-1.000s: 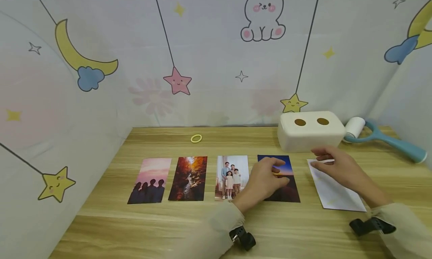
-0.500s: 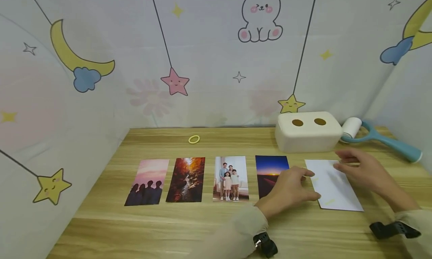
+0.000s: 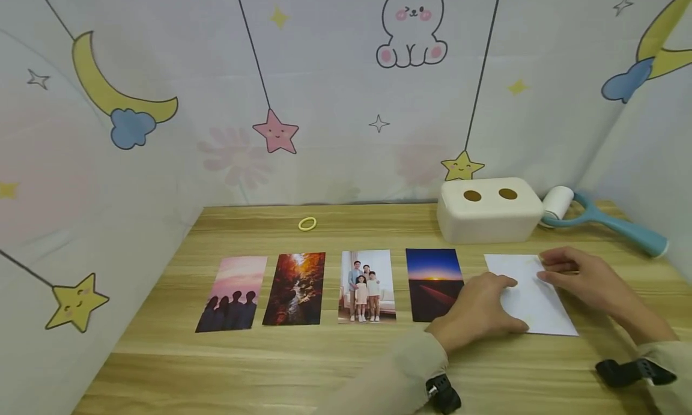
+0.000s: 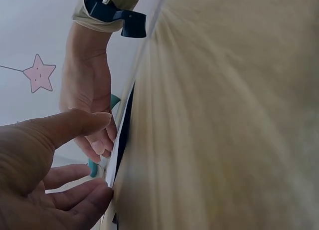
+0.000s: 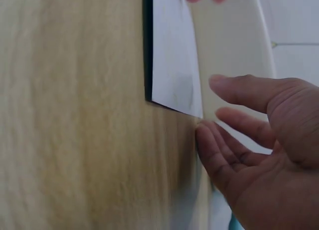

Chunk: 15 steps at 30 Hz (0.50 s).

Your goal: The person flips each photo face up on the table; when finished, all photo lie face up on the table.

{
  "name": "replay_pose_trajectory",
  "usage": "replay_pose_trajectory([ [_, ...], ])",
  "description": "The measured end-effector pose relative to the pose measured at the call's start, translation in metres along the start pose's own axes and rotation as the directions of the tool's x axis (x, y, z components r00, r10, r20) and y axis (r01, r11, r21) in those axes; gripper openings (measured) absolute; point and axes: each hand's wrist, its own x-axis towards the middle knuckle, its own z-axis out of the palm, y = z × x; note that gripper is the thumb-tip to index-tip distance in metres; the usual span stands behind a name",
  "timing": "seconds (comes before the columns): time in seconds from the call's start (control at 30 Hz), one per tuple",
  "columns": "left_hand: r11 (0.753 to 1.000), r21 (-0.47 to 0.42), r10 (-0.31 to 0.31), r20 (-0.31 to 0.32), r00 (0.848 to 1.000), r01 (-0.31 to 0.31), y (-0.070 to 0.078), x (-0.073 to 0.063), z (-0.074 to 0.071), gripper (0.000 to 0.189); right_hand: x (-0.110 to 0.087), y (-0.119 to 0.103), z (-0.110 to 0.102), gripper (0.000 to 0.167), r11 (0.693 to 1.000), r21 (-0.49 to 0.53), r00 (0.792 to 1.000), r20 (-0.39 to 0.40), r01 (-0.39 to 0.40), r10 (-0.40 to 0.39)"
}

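Observation:
A blank white card (image 3: 535,301) lies on the wooden table at the right end of a row of photo prints. A dark edge shows beneath it in both wrist views. My left hand (image 3: 478,313) is at the card's left side, its thumb and forefinger spread over that edge. At the upper right edge my right hand (image 3: 586,280) hovers or lightly touches, fingers loosely bent; contact is hard to tell. Neither hand pinches anything. Nearest the left hand is a sunset road photo (image 3: 432,283), its lower corner partly hidden by that hand.
Further left lie a family photo (image 3: 367,289), an autumn stream photo (image 3: 294,289) and a pink-sky silhouette photo (image 3: 232,295). Behind them is a yellow ring (image 3: 307,224). A cream box (image 3: 489,220) with two holes and a blue-handled lint roller (image 3: 611,220) stand at the back right.
My left hand has moved right, from above the sunset photo to the white card's left edge. The right hand has shifted from over the card to its right side.

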Motion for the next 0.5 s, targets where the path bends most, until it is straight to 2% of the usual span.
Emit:
replay_pose_trajectory([
  [0.1,0.999,0.038,0.010,-0.004,1.000,-0.010,0.0010,0.0000,0.0036,0.071,0.0003,0.0012,0.0010,0.048,1.000,-0.003,1.000,0.000,0.002,-0.002],
  [0.27,0.998,0.060,-0.005,-0.024,1.000,0.007,0.0044,-0.0005,0.0077,0.073,0.0005,0.0024,0.0015,0.047,1.000,0.001,1.000,-0.003,0.009,-0.009],
  [0.4,0.997,0.075,-0.004,-0.029,1.000,0.006,0.0062,-0.0004,0.0074,0.069,0.0001,0.0037,0.0018,0.046,1.000,0.005,1.000,-0.006,0.018,-0.017],
  [0.5,0.998,0.065,-0.003,-0.018,1.000,0.004,0.0065,0.0000,0.0052,0.064,-0.0005,0.0064,0.0023,0.039,0.998,0.012,0.998,-0.025,0.055,-0.054],
])
